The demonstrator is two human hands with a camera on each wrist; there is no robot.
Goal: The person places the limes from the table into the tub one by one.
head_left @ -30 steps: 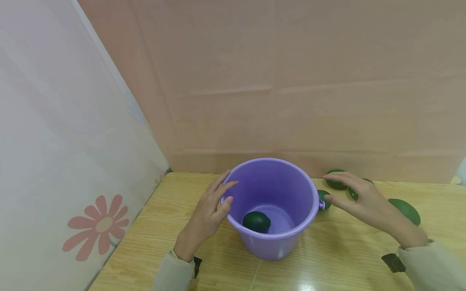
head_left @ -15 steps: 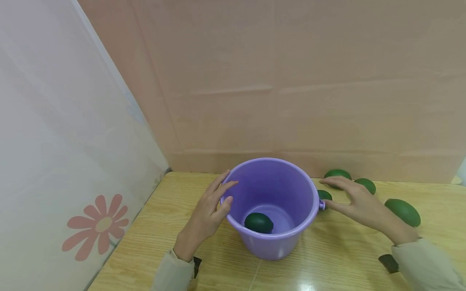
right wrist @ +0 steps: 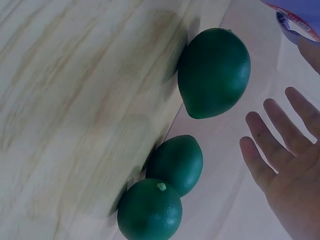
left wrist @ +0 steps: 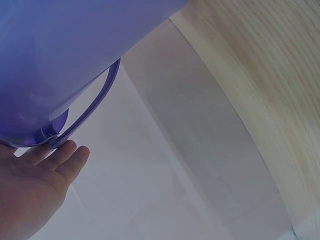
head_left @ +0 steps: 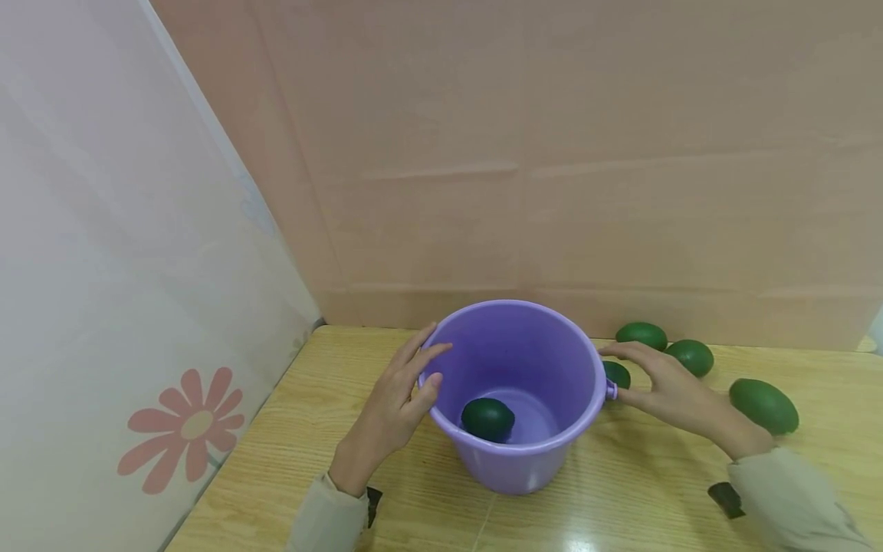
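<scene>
A purple bucket (head_left: 513, 469) stands upright on the wooden table, with one smooth dark green oval fruit (head_left: 487, 420) lying on its bottom. My left hand (head_left: 386, 410) is at the bucket's left rim, index finger reaching over it, fingers fairly straight. In the left wrist view its fingertips touch the purple handle (left wrist: 95, 104) near the pivot. My right hand (head_left: 679, 395) is beside the bucket's right rim, fingers extended and spread, thumb right at the side knob (head_left: 611, 391). Behind that knob another green fruit (head_left: 617, 373) is partly hidden.
Right of the bucket, a green fruit (head_left: 641, 334) lies near the back wall (head_left: 552, 192), with a second fruit (head_left: 690, 357) close by. A larger-looking fruit (head_left: 764, 406) sits behind my right wrist. A pale flowered sheet (head_left: 179, 268) borders the table (head_left: 290, 452) on the left.
My right hand has moved left to the bucket's right rim, uncovering more of the fruits behind it. The fruit inside has rocked slightly. My left hand has stayed in place.
</scene>
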